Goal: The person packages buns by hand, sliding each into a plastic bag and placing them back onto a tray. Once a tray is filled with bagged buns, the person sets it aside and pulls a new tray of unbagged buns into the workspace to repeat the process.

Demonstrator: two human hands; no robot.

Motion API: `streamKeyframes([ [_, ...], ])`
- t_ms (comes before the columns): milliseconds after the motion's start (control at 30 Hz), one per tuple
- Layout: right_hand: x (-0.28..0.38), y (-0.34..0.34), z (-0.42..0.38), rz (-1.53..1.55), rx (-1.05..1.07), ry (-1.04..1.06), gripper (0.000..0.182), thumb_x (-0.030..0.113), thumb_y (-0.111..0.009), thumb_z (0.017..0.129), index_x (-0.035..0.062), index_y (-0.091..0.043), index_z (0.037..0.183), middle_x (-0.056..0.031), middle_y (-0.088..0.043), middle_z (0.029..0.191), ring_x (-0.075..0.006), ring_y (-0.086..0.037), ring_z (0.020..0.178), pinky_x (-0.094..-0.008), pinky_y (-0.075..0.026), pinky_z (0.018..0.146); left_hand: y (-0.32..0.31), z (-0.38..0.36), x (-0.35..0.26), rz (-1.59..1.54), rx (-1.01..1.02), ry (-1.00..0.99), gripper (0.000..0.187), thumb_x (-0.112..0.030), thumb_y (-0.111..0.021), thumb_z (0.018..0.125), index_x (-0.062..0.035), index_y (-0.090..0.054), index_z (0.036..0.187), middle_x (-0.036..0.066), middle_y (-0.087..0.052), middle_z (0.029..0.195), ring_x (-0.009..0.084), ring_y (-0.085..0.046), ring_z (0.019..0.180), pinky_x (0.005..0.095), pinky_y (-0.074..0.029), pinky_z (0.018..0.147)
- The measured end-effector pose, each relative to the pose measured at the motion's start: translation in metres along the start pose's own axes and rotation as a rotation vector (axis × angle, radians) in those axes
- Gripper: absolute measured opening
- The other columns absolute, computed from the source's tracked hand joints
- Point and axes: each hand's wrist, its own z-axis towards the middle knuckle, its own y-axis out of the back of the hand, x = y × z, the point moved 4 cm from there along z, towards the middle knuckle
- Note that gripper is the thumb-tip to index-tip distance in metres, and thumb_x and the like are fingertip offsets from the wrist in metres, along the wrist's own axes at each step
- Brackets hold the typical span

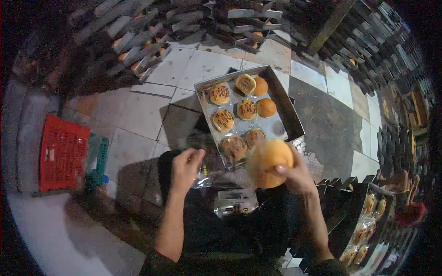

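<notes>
My right hand (299, 174) is closed round a large golden bun (272, 163), slightly blurred, above the near corner of a metal tray (293, 120). To its left, my left hand (186, 169) pinches a clear plastic bag (205, 171), whose outline is smeared and hard to follow. Several buns in clear printed wrappers lie in the tray, such as a wrapped bun (223, 120) on its left side. Two bare buns, an upper bun (260, 86) and a lower bun (266, 108), sit along the right side. A stack of printed plastic bags (235, 202) rests on my lap.
A red plastic crate (64, 153) and a green crate (96, 156) stand on the left. Stacked metal trays (255, 20) line the back and right. Another tray (389, 195) with wrapped buns is at lower right. Pale tiles (138, 112) cover the floor.
</notes>
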Motion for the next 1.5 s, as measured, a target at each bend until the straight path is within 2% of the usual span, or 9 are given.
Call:
streamKeyframes([
  [400,0.028,-0.062,-0.037,-0.134,0.152,0.093,0.075,0.02,-0.076,0.063,0.0,-0.037,0.123,-0.0124,-0.047,0.117,-0.0224,-0.047,0.108,-0.0322,-0.037,0.093,0.044,-0.079,-0.072,0.154,0.271,-0.163,0.015,-0.014,-0.065,0.076,-0.0004,-0.061,0.08,0.003,-0.058,0.065,0.0072,-0.05,0.062,0.0261,-0.042,0.057],
  [533,0.013,-0.058,-0.04,0.202,0.123,0.151,0.064,0.014,-0.073,0.067,-0.0013,-0.039,0.12,-0.0102,-0.053,0.107,-0.0182,-0.052,0.097,-0.0288,-0.042,0.084,0.073,-0.08,-0.056,-0.169,0.078,-0.12,0.023,-0.013,-0.06,0.079,-0.0025,-0.055,0.099,0.004,-0.057,0.087,0.0124,-0.054,0.077,0.0263,-0.044,0.068],
  [633,0.022,-0.063,-0.044,0.053,-0.22,0.227,0.057,0.013,-0.069,0.071,-0.0012,-0.04,0.117,-0.0103,-0.053,0.106,-0.0182,-0.053,0.097,-0.0287,-0.043,0.083,0.09,-0.119,-0.061,-0.583,-0.824,-0.182,0.027,-0.026,-0.048,0.086,-0.0106,-0.046,0.108,0.004,-0.05,0.106,0.0178,-0.05,0.089,0.0347,-0.044,0.075],
  [867,0.027,-0.168,-0.086,-0.598,0.137,0.751,0.079,0.025,-0.07,0.07,-0.0005,-0.024,0.129,-0.0231,-0.031,0.128,-0.0296,-0.033,0.12,-0.038,-0.026,0.098,0.012,-0.097,-0.054,-0.933,-0.251,0.087,0.058,-0.034,-0.047,0.087,-0.0121,-0.019,0.133,0.009,-0.029,0.129,0.0192,-0.032,0.116,0.0343,-0.029,0.096],
  [933,0.029,-0.17,-0.083,-0.505,0.201,0.735,0.082,0.034,-0.062,0.076,-0.0002,-0.014,0.133,-0.0224,-0.023,0.134,-0.0321,-0.034,0.119,-0.0388,-0.029,0.098,0.004,-0.094,-0.083,-0.772,0.05,-0.047,0.066,-0.038,-0.052,0.084,-0.0107,-0.018,0.133,0.009,-0.028,0.131,0.0193,-0.031,0.117,0.0347,-0.03,0.096],
  [1000,0.025,-0.15,-0.064,0.552,0.052,0.327,0.074,0.042,-0.047,0.083,-0.0014,-0.014,0.133,-0.0204,-0.024,0.134,-0.0321,-0.038,0.116,-0.0396,-0.033,0.096,-0.032,-0.113,-0.078,-0.864,0.222,-0.092,0.067,-0.039,-0.052,0.083,-0.0108,-0.018,0.133,0.009,-0.028,0.13,0.0193,-0.032,0.117,0.0347,-0.03,0.096],
  [1133,0.016,-0.144,-0.049,0.682,-0.067,0.205,0.062,0.04,-0.037,0.086,-0.0042,-0.026,0.128,-0.0194,-0.044,0.119,-0.0253,-0.049,0.103,-0.0357,-0.043,0.085,-0.028,-0.113,-0.05,-0.944,0.28,-0.079,0.071,-0.041,-0.054,0.081,-0.0108,-0.017,0.133,0.009,-0.029,0.129,0.0194,-0.034,0.115,0.0346,-0.032,0.095],
  [1400,0.046,-0.179,-0.031,0.075,0.183,0.362,0.084,0.048,-0.06,0.073,-0.0062,-0.026,0.127,-0.0215,-0.046,0.116,-0.027,-0.052,0.1,-0.0347,-0.043,0.085,0.009,-0.085,-0.055,-1.201,0.126,-0.028,0.077,-0.049,-0.057,0.076,-0.0099,-0.02,0.131,0.01,-0.035,0.124,0.0205,-0.039,0.11,0.0349,-0.035,0.093],
  [1500,0.044,-0.196,-0.03,-1.005,0.27,0.758,0.085,0.04,-0.069,0.067,-0.0071,-0.028,0.126,-0.0264,-0.041,0.117,-0.0343,-0.036,0.115,-0.0416,-0.026,0.099,0.032,-0.067,-0.045,-1.373,-0.121,-0.05,0.073,-0.056,-0.055,0.074,-0.0089,-0.03,0.124,0.01,-0.042,0.115,0.0219,-0.045,0.102,0.0356,-0.039,0.089],
])
